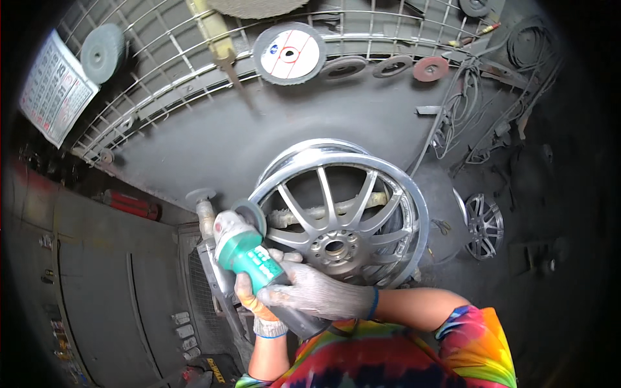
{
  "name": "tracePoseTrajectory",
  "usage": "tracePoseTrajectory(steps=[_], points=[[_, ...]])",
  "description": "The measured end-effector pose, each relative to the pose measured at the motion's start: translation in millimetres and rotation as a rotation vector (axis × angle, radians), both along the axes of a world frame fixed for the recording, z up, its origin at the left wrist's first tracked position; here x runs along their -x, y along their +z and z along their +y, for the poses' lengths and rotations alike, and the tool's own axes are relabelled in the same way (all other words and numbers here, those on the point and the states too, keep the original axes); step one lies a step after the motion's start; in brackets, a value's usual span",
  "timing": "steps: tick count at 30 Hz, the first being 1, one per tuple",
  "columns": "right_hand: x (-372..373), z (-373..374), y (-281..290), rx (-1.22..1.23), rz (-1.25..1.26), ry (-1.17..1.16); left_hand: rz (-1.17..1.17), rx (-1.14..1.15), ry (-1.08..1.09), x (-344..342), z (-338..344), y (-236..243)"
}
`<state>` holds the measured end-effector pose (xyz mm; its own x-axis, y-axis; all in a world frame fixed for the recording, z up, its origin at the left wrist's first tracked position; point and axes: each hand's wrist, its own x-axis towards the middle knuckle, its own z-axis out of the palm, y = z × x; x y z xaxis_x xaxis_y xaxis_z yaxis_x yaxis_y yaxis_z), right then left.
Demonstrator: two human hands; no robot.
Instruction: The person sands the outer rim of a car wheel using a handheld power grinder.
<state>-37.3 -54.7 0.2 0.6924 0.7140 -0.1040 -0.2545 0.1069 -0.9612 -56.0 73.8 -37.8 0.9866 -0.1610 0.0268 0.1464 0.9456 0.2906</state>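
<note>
Nearest the body, the right hand (pixel 317 291), gloved, lies across the grinder (pixel 249 255) from its right side, fingers bent over the green and black casing. The left hand (pixel 255 302), also gloved, takes the same casing from below and left, so the grip of both is closed around one tool; where their fingers overlap is hard to make out. The grinder's long axis slants from the dark rear end at lower right up to its head at upper left. The disc (pixel 257 218) sits on the head's right side, turned toward the wheel (pixel 334 237).

That wheel stands just beyond the hands and to their right, tilted, its spoked face toward the person; the right hand is nearer to it. The disc is at the left edge of the rim, though touching or just apart I cannot tell.

Farther off, a white-faced disc (pixel 275 61) hangs at the wire rack, and a second wheel (pixel 480 227) stands well to the right.
</note>
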Motion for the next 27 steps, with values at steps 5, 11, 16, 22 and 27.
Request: tracePoseTrajectory(steps=[5,11,16,22,27], points=[[20.8,-45.5,17.7,-0.231,0.264,-0.52,0.037,-0.41,-0.346,-43.5,-41.5,33.7],[45.1,-57.4,-1.3,-0.837,0.506,-0.786,-0.243,-0.966,-0.791,-91.5,-93.1,48.6],[27.3,-53.8,-1.3,-0.43,0.251,-0.698,-0.125,-0.581,-0.481,-55.5,-54.9,34.2],[3.5,-10.3,18.7,0.265,-0.057,-0.1,-0.037,-0.193,-0.066,-3.5,-1.1,-4.3],[-3.8,-0.4,26.5,0.007,0.048,-0.125,-0.025,-0.174,-0.036,-8.9,10.0,-7.2]])
